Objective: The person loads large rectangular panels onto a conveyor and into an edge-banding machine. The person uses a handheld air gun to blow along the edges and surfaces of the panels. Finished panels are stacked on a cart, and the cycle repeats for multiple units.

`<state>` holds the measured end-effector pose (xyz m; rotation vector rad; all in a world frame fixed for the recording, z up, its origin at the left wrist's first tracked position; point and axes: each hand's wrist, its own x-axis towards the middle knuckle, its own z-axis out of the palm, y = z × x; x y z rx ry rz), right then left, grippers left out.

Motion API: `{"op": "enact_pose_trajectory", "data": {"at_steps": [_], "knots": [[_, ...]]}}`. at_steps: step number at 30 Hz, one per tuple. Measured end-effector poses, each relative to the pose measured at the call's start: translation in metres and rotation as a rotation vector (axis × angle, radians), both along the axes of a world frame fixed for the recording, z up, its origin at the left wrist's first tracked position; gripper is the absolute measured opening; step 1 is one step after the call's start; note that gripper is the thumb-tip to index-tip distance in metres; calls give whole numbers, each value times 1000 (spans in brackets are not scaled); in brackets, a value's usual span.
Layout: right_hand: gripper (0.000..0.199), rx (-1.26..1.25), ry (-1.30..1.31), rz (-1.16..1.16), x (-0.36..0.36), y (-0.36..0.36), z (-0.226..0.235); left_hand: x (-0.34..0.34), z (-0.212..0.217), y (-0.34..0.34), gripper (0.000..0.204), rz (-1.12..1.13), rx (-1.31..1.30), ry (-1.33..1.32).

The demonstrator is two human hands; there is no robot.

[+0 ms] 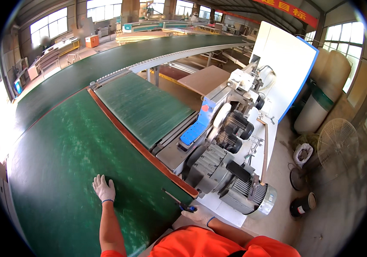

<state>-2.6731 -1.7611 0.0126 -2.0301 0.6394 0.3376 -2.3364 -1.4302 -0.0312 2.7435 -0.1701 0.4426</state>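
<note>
My left hand [104,188], in a white knit glove, lies on the worn green tabletop [70,171], fingers stretched out and holding nothing. My right hand [199,215], gloved the same way, is closed on the blue and black handle of what looks like an air blow gun [187,208]. Its thin metal nozzle points away to the left over the table's near right corner. Just beyond that hand runs the table's reddish-brown edge strip [138,147]. The grip's lower part is hidden by the glove.
Close on the right stands a machine with grey motors [245,195] and a blue guard [198,124]. A green conveyor belt [149,107] adjoins it, and a long curved belt [157,49] runs behind. A floor fan [337,141] and a black bucket [303,204] stand at far right.
</note>
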Motion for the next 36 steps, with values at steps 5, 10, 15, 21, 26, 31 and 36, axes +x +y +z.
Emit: {"op": "enact_pose_trajectory", "data": {"at_steps": [5, 10, 15, 21, 26, 31, 36], "knots": [[59, 35, -18, -46, -7, 3, -25, 19, 2, -3, 49, -6, 3, -21], [59, 10, -5, -2, -4, -3, -45, 27, 3, -1, 49, 1, 9, -12], [59, 23, -29, -17, -8, -7, -68, 25, 4, -7, 48, -13, -1, -16], [58, 21, -6, 1, -8, -5, -35, 14, -1, -12, 47, -24, -6, -10], [60, 33, -24, 32, -11, -4, -35, 3, 3, -17, 47, -31, -6, -16], [62, 26, 29, 69, -12, -10, -34, -4, 1, -16, 46, -37, -4, -28], [61, 26, 25, 80, -12, -11, -25, -10, -2, -16, 46, -35, -9, -43]]}}
